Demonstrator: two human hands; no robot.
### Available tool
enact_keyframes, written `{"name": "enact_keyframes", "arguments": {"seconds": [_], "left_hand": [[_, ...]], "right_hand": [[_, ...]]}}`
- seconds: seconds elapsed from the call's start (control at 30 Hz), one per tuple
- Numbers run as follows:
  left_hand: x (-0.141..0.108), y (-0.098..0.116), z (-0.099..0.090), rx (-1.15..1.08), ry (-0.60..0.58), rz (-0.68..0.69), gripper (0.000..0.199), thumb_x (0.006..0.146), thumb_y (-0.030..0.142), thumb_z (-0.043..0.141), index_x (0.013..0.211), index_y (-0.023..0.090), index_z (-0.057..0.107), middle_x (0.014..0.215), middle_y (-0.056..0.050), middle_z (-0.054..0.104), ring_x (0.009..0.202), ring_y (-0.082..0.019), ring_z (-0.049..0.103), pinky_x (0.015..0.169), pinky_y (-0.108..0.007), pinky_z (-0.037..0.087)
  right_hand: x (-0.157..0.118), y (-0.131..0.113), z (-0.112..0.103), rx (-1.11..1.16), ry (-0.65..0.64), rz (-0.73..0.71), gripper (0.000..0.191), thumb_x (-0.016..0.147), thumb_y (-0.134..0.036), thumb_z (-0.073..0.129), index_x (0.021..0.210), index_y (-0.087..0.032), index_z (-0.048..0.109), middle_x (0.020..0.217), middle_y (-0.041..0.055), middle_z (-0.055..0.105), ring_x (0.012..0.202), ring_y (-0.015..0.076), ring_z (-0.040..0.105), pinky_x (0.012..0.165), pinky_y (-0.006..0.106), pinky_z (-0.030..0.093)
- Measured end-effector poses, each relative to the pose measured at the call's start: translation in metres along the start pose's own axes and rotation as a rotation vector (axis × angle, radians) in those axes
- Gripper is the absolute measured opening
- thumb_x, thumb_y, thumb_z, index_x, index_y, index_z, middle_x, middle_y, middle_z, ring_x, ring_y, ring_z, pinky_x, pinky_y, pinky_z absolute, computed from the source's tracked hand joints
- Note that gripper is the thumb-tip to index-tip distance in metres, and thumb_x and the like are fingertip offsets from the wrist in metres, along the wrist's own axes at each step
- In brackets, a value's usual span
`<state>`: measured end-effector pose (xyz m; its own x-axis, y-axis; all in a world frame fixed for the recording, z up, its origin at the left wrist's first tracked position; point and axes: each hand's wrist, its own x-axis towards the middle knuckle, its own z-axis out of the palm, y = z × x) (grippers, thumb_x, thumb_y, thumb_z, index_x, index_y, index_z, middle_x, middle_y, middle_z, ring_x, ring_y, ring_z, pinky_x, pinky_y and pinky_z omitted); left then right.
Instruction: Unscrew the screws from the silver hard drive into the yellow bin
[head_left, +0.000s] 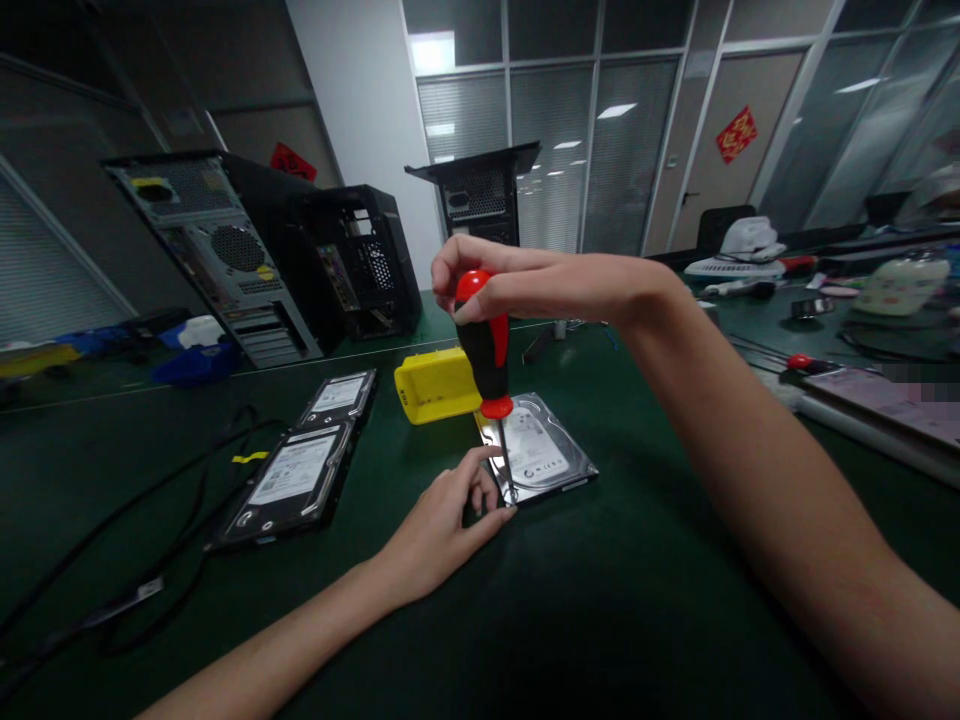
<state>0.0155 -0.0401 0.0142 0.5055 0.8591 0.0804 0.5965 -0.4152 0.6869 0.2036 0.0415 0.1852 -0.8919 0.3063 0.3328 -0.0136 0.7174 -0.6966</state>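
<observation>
My right hand [525, 278] is clamped on the red-and-black screwdriver [484, 355] by its handle, and the shaft slants down to the near-left corner of the hard drive [541, 455]. My left hand [442, 515] has thumb and forefinger apart, touching the drive by that corner. The drive lies flat on the dark green table [570, 600]; glass partitions [544, 120] and a door [731, 150] stand beyond. Two other drives [296, 468] lie to my left, computer cases [262, 240] behind them. My screwdriver's handle hides part of a yellow bin [439, 385].
</observation>
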Motion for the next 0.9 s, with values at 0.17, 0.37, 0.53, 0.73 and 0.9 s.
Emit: {"name": "enact_keyframes", "arguments": {"seconds": [0.17, 0.37, 0.53, 0.73, 0.9], "left_hand": [[0.0, 0.0, 0.001, -0.001, 0.005, 0.006, 0.048, 0.091, 0.034, 0.054, 0.133, 0.022, 0.034, 0.088, 0.001, 0.055, 0.08, -0.016, 0.051, 0.075, -0.031, 0.04], [0.001, 0.001, 0.0, -0.001, 0.009, 0.009, 0.047, 0.091, 0.033, 0.054, 0.132, 0.021, 0.034, 0.087, 0.001, 0.054, 0.079, -0.016, 0.051, 0.075, -0.031, 0.04], [0.0, -0.001, 0.0, -0.005, 0.011, 0.011, 0.048, 0.091, 0.034, 0.054, 0.132, 0.023, 0.033, 0.088, 0.001, 0.055, 0.08, -0.016, 0.051, 0.075, -0.031, 0.04], [0.0, 0.0, 0.001, 0.007, 0.005, 0.004, 0.046, 0.091, 0.033, 0.054, 0.132, 0.024, 0.034, 0.088, 0.001, 0.055, 0.079, -0.016, 0.051, 0.072, -0.03, 0.04], [0.001, 0.0, 0.002, 0.003, 0.015, 0.007, 0.046, 0.091, 0.032, 0.054, 0.132, 0.023, 0.035, 0.087, 0.001, 0.055, 0.079, -0.016, 0.051, 0.071, -0.03, 0.04]], "right_hand": [[-0.002, 0.001, -0.004, 0.194, -0.123, -0.045, 0.018, 0.087, -0.015, 0.058, 0.102, -0.015, 0.05, 0.103, 0.003, 0.056, 0.097, 0.011, 0.055, 0.085, 0.023, 0.048], [0.002, 0.002, 0.0, 0.321, -0.192, -0.078, 0.013, 0.092, -0.025, 0.053, 0.097, -0.013, 0.053, 0.095, 0.0033, 0.059, 0.097, 0.0128, 0.058, 0.089, 0.027, 0.048], [0.01, 0.002, 0.006, 0.285, -0.13, -0.068, 0.013, 0.093, -0.023, 0.052, 0.089, -0.012, 0.055, 0.083, 0.0018, 0.059, 0.082, 0.0105, 0.059, 0.081, 0.024, 0.05], [0.003, -0.003, 0.006, 0.287, 0.022, 0.163, 0.006, 0.092, -0.019, 0.053, 0.096, -0.016, 0.052, 0.088, -0.0001, 0.058, 0.082, 0.0091, 0.06, 0.077, 0.021, 0.051], [0.002, 0.005, 0.004, 0.375, 0.006, 0.161, 0.015, 0.088, -0.027, 0.06, 0.094, -0.015, 0.052, 0.088, 0.001, 0.062, 0.084, 0.01, 0.062, 0.077, 0.022, 0.052]]}}
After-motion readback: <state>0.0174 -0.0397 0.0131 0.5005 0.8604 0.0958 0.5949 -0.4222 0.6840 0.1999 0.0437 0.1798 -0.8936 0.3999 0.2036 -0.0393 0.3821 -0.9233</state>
